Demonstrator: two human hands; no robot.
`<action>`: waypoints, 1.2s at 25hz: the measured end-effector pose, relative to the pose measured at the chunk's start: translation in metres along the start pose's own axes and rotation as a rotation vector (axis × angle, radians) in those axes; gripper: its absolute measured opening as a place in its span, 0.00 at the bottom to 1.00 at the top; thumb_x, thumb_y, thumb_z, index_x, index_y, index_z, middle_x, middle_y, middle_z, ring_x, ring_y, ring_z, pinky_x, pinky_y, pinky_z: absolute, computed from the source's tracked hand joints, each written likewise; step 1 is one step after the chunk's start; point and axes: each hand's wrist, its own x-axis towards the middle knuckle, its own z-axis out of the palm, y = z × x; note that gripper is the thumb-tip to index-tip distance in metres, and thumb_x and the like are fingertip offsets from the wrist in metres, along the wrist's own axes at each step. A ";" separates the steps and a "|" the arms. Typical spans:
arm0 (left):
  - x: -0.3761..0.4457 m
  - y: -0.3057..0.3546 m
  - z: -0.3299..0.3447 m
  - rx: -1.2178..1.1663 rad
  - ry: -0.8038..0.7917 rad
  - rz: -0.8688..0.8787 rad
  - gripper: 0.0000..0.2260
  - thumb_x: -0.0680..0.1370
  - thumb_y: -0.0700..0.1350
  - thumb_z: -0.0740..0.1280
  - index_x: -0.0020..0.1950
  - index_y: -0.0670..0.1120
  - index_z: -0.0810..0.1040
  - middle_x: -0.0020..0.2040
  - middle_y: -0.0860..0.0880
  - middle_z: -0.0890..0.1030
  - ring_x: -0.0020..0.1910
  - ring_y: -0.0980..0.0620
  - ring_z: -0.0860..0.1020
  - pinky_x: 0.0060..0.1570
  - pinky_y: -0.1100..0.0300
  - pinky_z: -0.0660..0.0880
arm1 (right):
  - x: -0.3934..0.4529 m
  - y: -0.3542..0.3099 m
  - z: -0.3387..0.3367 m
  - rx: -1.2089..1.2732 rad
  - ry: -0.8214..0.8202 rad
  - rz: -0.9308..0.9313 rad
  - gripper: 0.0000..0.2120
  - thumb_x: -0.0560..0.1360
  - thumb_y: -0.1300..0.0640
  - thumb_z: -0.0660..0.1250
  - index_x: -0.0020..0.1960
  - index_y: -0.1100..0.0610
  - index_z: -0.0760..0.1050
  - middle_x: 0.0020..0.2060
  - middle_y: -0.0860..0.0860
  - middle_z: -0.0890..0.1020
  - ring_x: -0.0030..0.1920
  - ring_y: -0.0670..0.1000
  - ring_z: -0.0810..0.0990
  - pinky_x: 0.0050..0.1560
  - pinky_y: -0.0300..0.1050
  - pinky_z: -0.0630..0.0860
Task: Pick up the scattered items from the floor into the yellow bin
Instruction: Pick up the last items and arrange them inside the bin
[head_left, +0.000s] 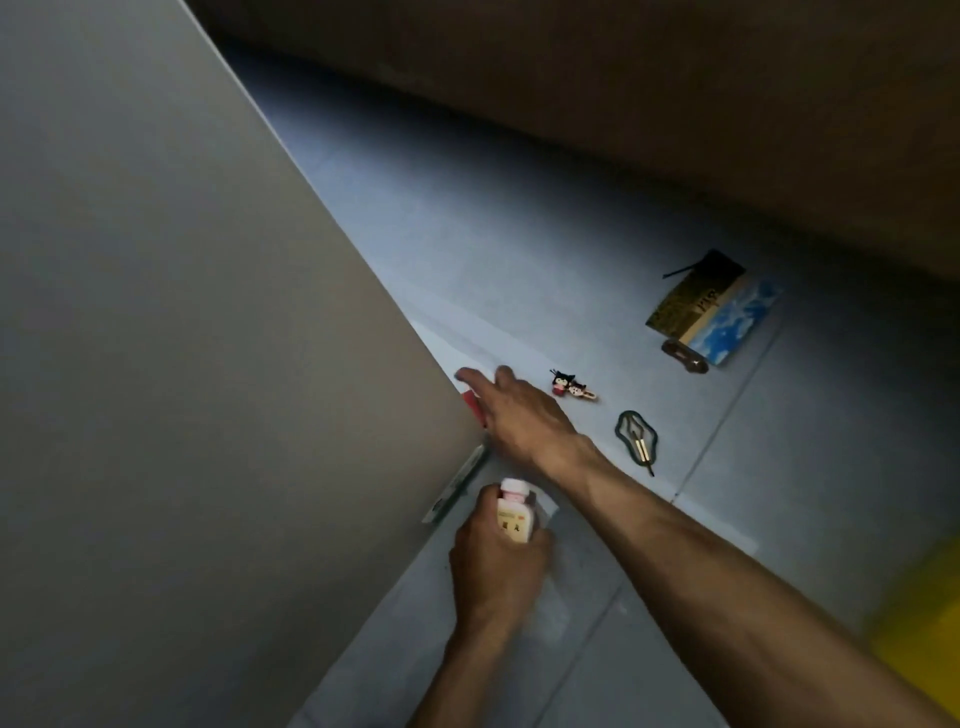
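Note:
My left hand (496, 569) grips a small white bottle (515, 512) with a pink cap, held just above the floor. My right hand (511, 410) reaches forward with fingers stretched over a red item (474, 402) that lies at the foot of the grey panel, mostly hidden. On the floor to the right lie a small cartoon hair clip (571, 385), a dark green wavy hair clip (638, 439), a brown clip (685, 356) and a gold-and-blue card packet (711, 306). A blurred corner of the yellow bin (922, 629) shows at the lower right.
A large grey panel (182, 338) fills the left side, its lower edge meeting the pale tiled floor (467, 234). A brown surface (623, 93) overhangs the top. A flat whitish strip (454, 488) lies by the panel's edge near my left hand.

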 end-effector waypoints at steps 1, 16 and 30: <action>-0.003 -0.003 -0.001 -0.015 0.005 -0.014 0.19 0.63 0.58 0.69 0.52 0.64 0.71 0.44 0.59 0.79 0.41 0.58 0.78 0.43 0.56 0.79 | 0.009 0.001 -0.002 -0.065 -0.063 -0.052 0.15 0.83 0.51 0.53 0.69 0.46 0.63 0.54 0.55 0.72 0.50 0.59 0.76 0.44 0.51 0.73; 0.017 0.024 0.007 -0.808 0.026 -0.266 0.16 0.69 0.37 0.72 0.51 0.53 0.83 0.42 0.49 0.84 0.37 0.53 0.81 0.39 0.55 0.79 | -0.038 0.037 -0.017 0.538 0.253 0.441 0.05 0.65 0.61 0.70 0.36 0.57 0.74 0.31 0.49 0.79 0.26 0.41 0.78 0.22 0.33 0.68; 0.021 0.039 0.013 -0.758 -0.023 -0.263 0.13 0.63 0.41 0.75 0.46 0.50 0.81 0.37 0.54 0.82 0.30 0.60 0.80 0.27 0.66 0.73 | -0.034 0.056 -0.038 0.383 0.351 0.630 0.11 0.76 0.49 0.67 0.49 0.55 0.71 0.37 0.49 0.77 0.34 0.49 0.76 0.23 0.32 0.67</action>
